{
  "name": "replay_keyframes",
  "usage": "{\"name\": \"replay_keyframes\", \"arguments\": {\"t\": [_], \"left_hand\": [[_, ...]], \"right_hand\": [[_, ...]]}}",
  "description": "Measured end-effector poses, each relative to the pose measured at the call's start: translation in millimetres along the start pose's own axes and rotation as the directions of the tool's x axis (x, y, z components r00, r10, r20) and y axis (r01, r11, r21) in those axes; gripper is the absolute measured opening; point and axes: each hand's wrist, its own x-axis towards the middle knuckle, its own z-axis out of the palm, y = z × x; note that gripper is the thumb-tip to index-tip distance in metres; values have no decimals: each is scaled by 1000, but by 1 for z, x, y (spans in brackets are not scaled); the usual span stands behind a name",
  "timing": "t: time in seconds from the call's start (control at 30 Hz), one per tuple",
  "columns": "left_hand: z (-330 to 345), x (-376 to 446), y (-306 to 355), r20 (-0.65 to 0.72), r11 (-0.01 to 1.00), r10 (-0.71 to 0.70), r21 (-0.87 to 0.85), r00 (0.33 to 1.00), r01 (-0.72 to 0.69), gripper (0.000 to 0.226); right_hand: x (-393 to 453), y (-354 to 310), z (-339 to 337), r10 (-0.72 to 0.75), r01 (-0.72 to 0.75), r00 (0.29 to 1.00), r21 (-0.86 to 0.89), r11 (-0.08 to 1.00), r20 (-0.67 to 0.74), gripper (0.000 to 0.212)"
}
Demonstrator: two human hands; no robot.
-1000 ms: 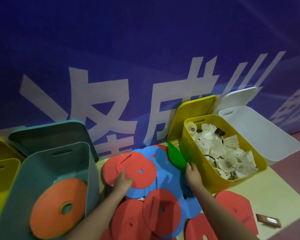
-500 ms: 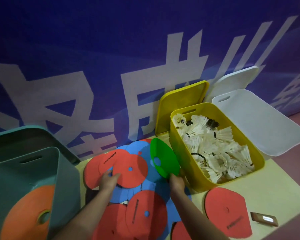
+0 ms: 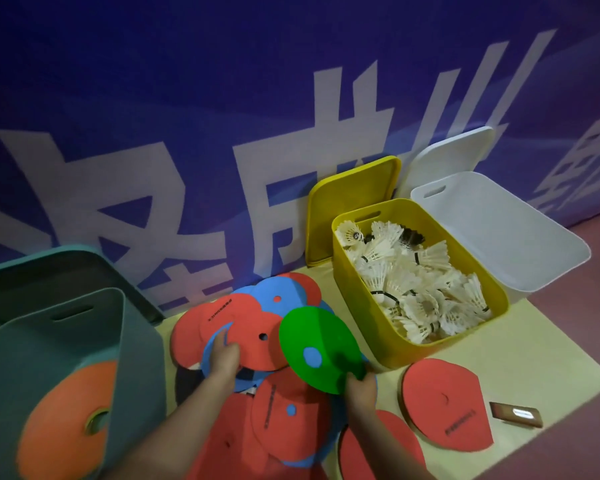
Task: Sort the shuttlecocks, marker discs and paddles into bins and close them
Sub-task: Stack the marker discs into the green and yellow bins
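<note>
My right hand [image 3: 360, 388] pinches the near edge of a green marker disc [image 3: 317, 348] and holds it tilted up above the pile. My left hand [image 3: 224, 355] grips the edge of a blue disc [image 3: 212, 344] among the red and blue discs and paddles [image 3: 257, 341] heaped on the table. A teal bin [image 3: 66, 358] at the left holds an orange disc [image 3: 66, 420]. The yellow bin [image 3: 388, 348] to the right is full of white shuttlecocks [image 3: 420, 282]. A red paddle [image 3: 444, 400] lies alone at the right.
A yellow lid [image 3: 350, 202] and a white lid [image 3: 451, 154] lean against the blue banner wall. A white bin [image 3: 506, 230] stands open at the far right. A teal lid [image 3: 49, 268] lies behind the teal bin. A small brown card [image 3: 515, 414] lies near the table's right edge.
My right hand pulled the green disc out from beside the yellow bin and lifted it over the pile. My left hand shifted slightly on the discs. The view panned right.
</note>
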Motion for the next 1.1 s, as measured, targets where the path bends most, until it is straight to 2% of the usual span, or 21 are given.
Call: {"name": "replay_keyframes", "arguments": {"t": [0.03, 0.2, 0.33, 0.53, 0.63, 0.73, 0.83, 0.9, 1.0, 1.1], "left_hand": [[-8, -6, 0, -31, 999, 30, 15, 999, -30, 53], [-42, -33, 0, -113, 990, 137, -8, 984, -139, 49], [-65, -53, -3, -147, 976, 165, -118, 975, -183, 46], [-114, -72, 29, -253, 874, 276, -335, 927, -352, 40], [-154, -77, 49, -278, 833, 345, -350, 897, -429, 42], [-199, -76, 63, -301, 798, 406, -344, 863, -495, 56], [-254, -73, 70, -321, 788, 447, -300, 835, -537, 55], [-292, -72, 69, -334, 776, 469, -285, 817, -562, 53], [-347, -71, 59, -362, 765, 459, -303, 811, -568, 50], [-398, -65, 44, -395, 759, 413, -348, 821, -550, 46]], "right_hand": [[6, 9, 0, -16, 16, 1000, 12, 1000, 19, 68], [18, 18, -4, 11, -5, 995, -61, 998, 94, 59], [-2, -7, -5, -18, 20, 963, -4, 1000, 269, 32], [-53, -49, 17, -116, 92, 888, 75, 993, 446, 36], [-96, -67, 40, -208, 158, 864, 145, 977, 458, 38], [-143, -77, 75, -283, 180, 865, 269, 946, 414, 44], [-185, -77, 108, -404, 306, 830, 292, 906, 384, 46], [-216, -77, 127, -518, 457, 776, 245, 855, 360, 49], [-261, -77, 152, -623, 616, 696, 149, 773, 356, 64], [-292, -74, 176, -702, 746, 592, 61, 663, 396, 57]]}}
